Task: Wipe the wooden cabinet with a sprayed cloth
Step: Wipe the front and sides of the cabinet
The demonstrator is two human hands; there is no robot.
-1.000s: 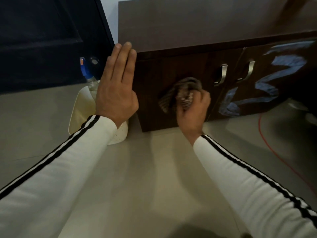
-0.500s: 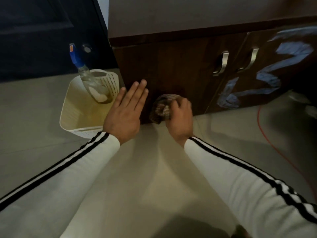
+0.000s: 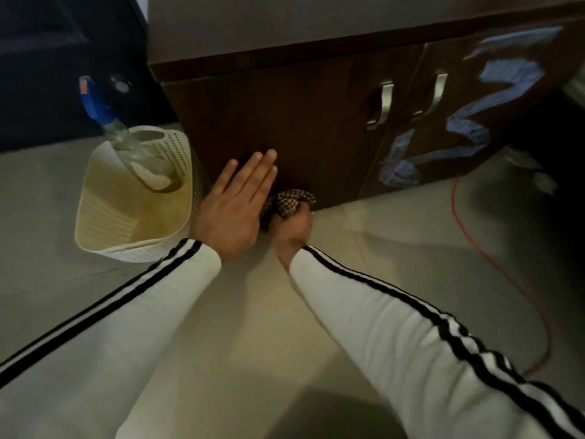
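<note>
The checked cloth (image 3: 290, 201) is bunched at the very bottom of the wooden cabinet (image 3: 300, 122), pressed against the lower edge of its left door, just where the dark front meets the pale floor (image 3: 253, 327). The right hand (image 3: 292, 229) grasps it from below, fingers curled round the wad, so only a small knot of fabric meets the wood. To do this stroke well, I judge the cloth should be spread a little flatter under the palm, so more of its damp face touches the panel, and then drawn along the grain in overlapping passes rather than dabbed. The bottom strip needs firm, even pressure without scraping the knuckles on the tiles. The left hand (image 3: 234, 207) lies flat with straight fingers just beside the cloth, holding nothing; whether it actually touches the door I cannot tell, but as a brace it should stay clear of the wiping path. Further right, past the two metal handles (image 3: 381, 104), pale blue smears (image 3: 468, 128) cover the other door and probably need the most work. The spray bottle (image 3: 126, 144) leans in the cream basket (image 3: 107, 217) to the left, within reach if the cloth dries out.
</note>
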